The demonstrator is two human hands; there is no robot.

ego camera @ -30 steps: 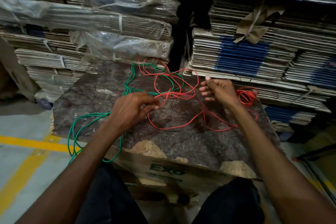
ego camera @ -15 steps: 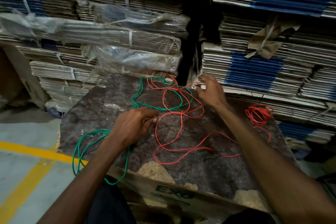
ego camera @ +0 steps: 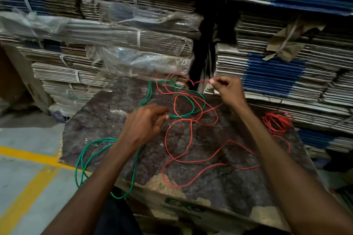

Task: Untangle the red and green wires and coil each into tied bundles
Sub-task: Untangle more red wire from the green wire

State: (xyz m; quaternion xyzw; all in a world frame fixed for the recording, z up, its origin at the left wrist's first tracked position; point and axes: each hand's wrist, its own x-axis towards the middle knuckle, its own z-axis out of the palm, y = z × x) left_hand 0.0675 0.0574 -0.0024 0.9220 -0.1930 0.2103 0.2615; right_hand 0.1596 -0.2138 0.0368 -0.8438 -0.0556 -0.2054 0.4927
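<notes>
Red wire [ego camera: 191,135] sprawled in loose loops across board centre, crossing green wire [ego camera: 193,105] toward 12 o'clock, where tangle sits. Right hand [ego camera: 227,89] at 1 o'clock pinches raised red strand, likely to draw it free of green loops. Left hand [ego camera: 143,126] mid-board, fingertips at green strand, seemingly pinning it; grip blurred, cannot tell. Green slack hangs off board [ego camera: 107,108] edge at 8 o'clock. Small red coil [ego camera: 277,122] lies at 3 o'clock, beside stacked cardboard [ego camera: 267,74].
</notes>
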